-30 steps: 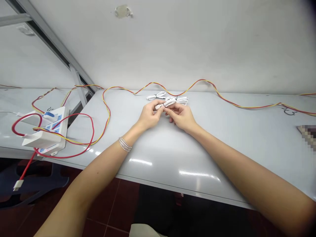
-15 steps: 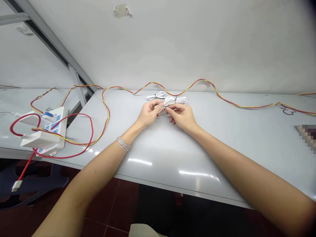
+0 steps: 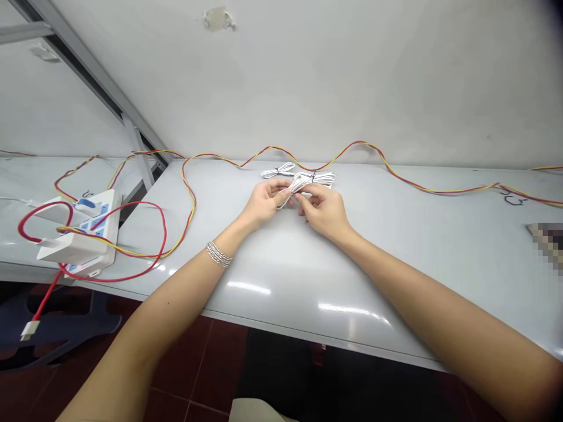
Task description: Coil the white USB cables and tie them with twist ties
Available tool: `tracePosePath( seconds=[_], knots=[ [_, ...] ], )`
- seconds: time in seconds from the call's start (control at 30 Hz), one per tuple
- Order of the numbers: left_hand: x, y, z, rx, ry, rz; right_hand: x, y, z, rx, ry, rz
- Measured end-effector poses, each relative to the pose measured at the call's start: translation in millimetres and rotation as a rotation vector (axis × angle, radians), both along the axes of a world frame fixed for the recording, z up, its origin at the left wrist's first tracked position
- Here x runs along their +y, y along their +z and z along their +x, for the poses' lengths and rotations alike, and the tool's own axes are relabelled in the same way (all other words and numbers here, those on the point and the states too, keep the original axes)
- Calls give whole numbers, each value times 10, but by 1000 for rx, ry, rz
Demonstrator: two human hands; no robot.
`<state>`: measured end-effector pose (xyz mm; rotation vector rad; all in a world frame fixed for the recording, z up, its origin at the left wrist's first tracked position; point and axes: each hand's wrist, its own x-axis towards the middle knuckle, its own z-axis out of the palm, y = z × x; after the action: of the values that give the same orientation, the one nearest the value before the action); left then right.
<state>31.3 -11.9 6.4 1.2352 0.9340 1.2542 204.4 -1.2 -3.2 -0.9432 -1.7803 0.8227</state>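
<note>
In the head view, my left hand (image 3: pixel 264 202) pinches a coiled white cable (image 3: pixel 299 183) between thumb and fingers. My right hand (image 3: pixel 324 208) closes its thumb and index finger at the same spot, where a small dark bit, perhaps a tie, shows between the fingertips. Part of the coil is hidden by my fingers. Just behind lies a white cable bundle (image 3: pixel 324 178) with a black tie; I cannot tell where it parts from the held coil. A smaller white cable bundle (image 3: pixel 277 171), also tied in black, rests behind my left hand.
A red and yellow wire (image 3: pixel 211 155) runs along the back of the grey table (image 3: pixel 417 246) by the wall. At left stands a power strip (image 3: pixel 109 220) with chargers and a looping red cable (image 3: pixel 163 228). Black ties (image 3: pixel 514 198) and a pixelated object (image 3: pixel 548 240) lie at right.
Both hands stay in nearly the same place. My fingers have shifted on the white coil, and a loop of it now shows below my left fingertips.
</note>
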Motion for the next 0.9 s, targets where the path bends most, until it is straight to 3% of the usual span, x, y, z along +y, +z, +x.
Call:
tracePosePath(
  seconds=[0.2,0.47,0.63,0.9],
  knots=[
    [1,-8,2,-47,-23,-72,2,-78,-22,-108,-129,292],
    [8,-26,3,-98,-27,-114,-30,-65,-24,-63,-178,351],
    [-23,19,9,-29,-39,-86,-35,-30,-20,-48,-138,319],
    [-61,63,30,9,-34,-35,-20,5,-29,14,-71,112]
  ],
)
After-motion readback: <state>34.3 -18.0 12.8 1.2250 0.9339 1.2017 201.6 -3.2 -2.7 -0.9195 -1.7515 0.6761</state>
